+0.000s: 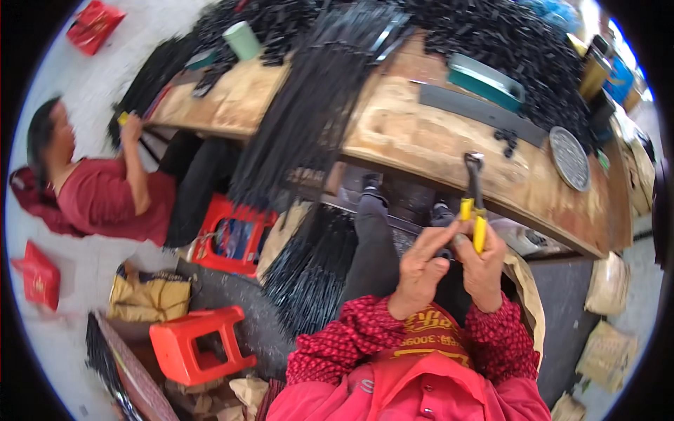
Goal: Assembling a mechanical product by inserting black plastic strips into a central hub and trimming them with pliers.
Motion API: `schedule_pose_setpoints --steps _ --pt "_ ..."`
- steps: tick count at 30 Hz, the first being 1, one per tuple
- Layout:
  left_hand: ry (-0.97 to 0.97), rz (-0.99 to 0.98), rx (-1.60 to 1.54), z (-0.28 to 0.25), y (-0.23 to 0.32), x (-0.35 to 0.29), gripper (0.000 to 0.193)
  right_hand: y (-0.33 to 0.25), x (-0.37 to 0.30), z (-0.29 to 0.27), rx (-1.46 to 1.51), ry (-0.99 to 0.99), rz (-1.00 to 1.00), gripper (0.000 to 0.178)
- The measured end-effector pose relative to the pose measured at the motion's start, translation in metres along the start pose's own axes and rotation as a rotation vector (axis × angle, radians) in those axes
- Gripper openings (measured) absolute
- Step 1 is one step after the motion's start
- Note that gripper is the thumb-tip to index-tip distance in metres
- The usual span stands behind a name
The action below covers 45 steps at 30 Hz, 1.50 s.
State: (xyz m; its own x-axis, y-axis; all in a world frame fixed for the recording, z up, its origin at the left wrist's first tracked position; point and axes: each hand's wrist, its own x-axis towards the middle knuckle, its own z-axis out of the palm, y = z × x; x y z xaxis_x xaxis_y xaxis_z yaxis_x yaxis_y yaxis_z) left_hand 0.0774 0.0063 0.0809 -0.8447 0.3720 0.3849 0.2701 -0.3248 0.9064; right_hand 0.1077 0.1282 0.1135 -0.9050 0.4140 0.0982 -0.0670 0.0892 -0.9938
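In front of my lap, my right hand (479, 265) grips a pair of pliers (480, 234) with yellow handles. Its dark metal head points away from me, over the bench's near edge. Close against it on the left is my left hand (419, 270), fingers pressed together and their tips touching or nearly touching the tool. Something small and dark shows between its thumb and fingers, too small to name. Beyond the pliers, a few small black pieces (507, 142) lie on the wooden bench (393, 130), beside a round metal tray (569, 158) of small bits.
Long black strips (302, 105) hang over the bench edge, with another bundle (312, 270) below. Black pieces (491, 31) heap behind a green tray (486, 82) and a grey bar (477, 109). A co-worker (112, 189) sits at left, near red stools (200, 344).
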Motion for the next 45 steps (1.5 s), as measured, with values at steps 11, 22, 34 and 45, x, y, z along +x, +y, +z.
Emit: schedule_pose_setpoints --steps 11,22,34,45 --pt "0.106 0.077 -0.102 -0.005 -0.007 0.002 0.05 -0.003 0.0 0.019 -0.266 0.097 -0.274 0.014" --pt "0.089 0.023 -0.144 -0.011 0.009 -0.009 0.035 -0.012 0.004 0.002 -0.684 -0.096 -0.891 0.028" --pt "0.029 0.02 -0.244 -0.008 0.025 -0.029 0.035 -0.029 -0.022 0.0 -0.705 -0.099 -1.051 0.023" --pt "0.097 0.167 -0.088 -0.018 0.046 -0.048 0.037 -0.042 -0.064 0.017 -0.458 -0.037 -0.54 0.013"
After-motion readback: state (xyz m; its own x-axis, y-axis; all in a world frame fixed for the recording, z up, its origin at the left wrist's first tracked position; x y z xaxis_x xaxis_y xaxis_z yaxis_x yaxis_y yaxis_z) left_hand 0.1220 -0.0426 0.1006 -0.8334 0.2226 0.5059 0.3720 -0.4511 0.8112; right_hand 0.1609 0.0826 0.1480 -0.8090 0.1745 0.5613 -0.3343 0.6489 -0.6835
